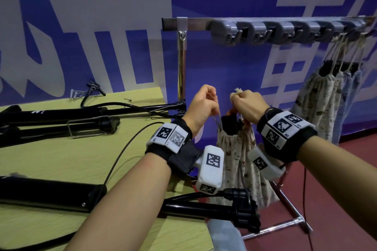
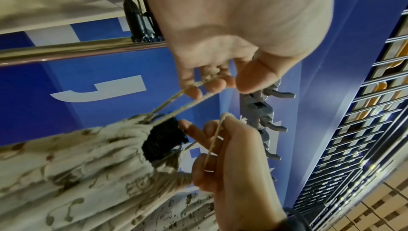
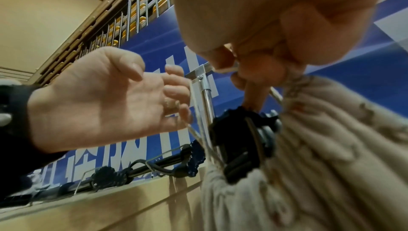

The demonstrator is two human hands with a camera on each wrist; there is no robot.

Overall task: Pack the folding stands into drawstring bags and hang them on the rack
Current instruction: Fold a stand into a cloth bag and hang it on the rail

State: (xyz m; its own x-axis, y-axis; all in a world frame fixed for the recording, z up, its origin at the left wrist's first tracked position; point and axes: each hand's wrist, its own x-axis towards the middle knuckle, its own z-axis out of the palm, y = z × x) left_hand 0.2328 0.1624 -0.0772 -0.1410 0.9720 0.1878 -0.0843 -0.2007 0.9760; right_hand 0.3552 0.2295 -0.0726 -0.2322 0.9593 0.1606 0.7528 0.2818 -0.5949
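Hands both work the beige drawstring cords (image 2: 176, 102) of a cream patterned cloth bag (image 1: 236, 157) w/ a black folding stand (image 1: 229, 125) poking out its gathered mouth, held in the air just off the yellow-green table (image 1: 51, 155) edge, below the steel rack w/ grey plastic hooks (image 1: 263, 30). I see my left hand (image 1: 202, 106) w/ fingers curled, pinching one cord, and right hand (image 1: 247, 106) fisted tight on the other cord. Two more black stands (image 1: 61, 120) lie on the table; filled bags (image 1: 326, 91) hang at the rack's far right.
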